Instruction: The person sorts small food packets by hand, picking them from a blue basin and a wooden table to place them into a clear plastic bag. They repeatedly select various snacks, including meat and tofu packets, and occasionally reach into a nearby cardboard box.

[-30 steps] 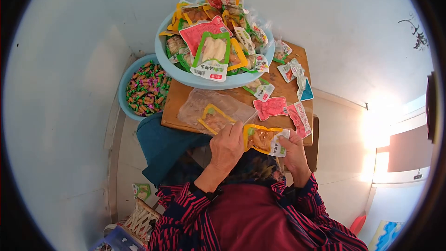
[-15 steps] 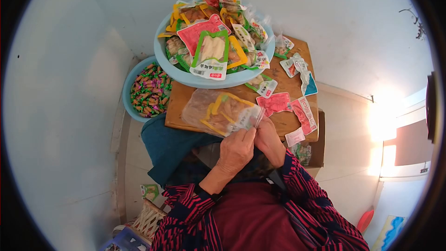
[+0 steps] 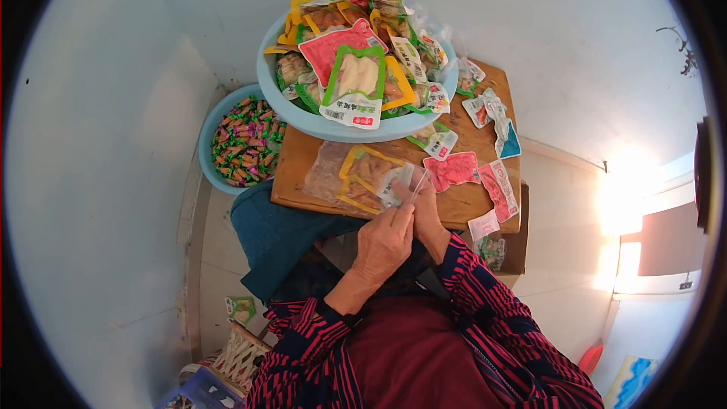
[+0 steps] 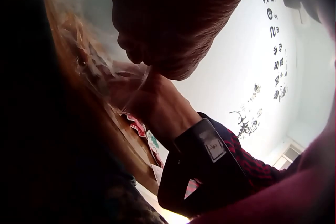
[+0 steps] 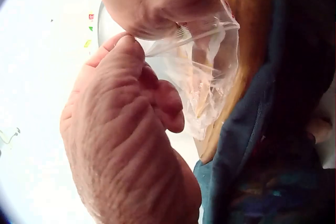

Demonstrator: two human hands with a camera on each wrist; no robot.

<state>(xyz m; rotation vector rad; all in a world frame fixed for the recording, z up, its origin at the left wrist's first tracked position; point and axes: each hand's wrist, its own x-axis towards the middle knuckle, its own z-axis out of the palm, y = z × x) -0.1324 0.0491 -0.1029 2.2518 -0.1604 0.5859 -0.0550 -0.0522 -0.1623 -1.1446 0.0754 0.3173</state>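
Note:
In the head view, a clear bag (image 3: 322,174) holding yellow-edged packets (image 3: 363,170) lies on the wooden table, its mouth towards the right. The left hand (image 3: 382,246) pinches the mouth's near edge between thumb and finger, a pinch also plain on the left hand (image 5: 126,124) in the right wrist view. Just beyond it, the right hand (image 3: 425,210) has its fingers inside the mouth, at a packet's white end. Clear film (image 4: 134,85) lies across the right hand (image 4: 152,103) in the left wrist view. The right fingertips are partly hidden.
A blue basin (image 3: 341,132) heaped with packets stands behind the bag; a smaller basin (image 3: 206,159) of wrapped sticks is at the left. Pink packets (image 3: 452,170) lie right of the bag. Teal cloth (image 3: 280,231) hangs below the table's front edge, and a box (image 3: 517,246) stands beside it.
The yellow-edged packet held between both hands has gone into the clear bag. The right hand has moved left to the bag's mouth; the left hand has shifted slightly right and nearer the body.

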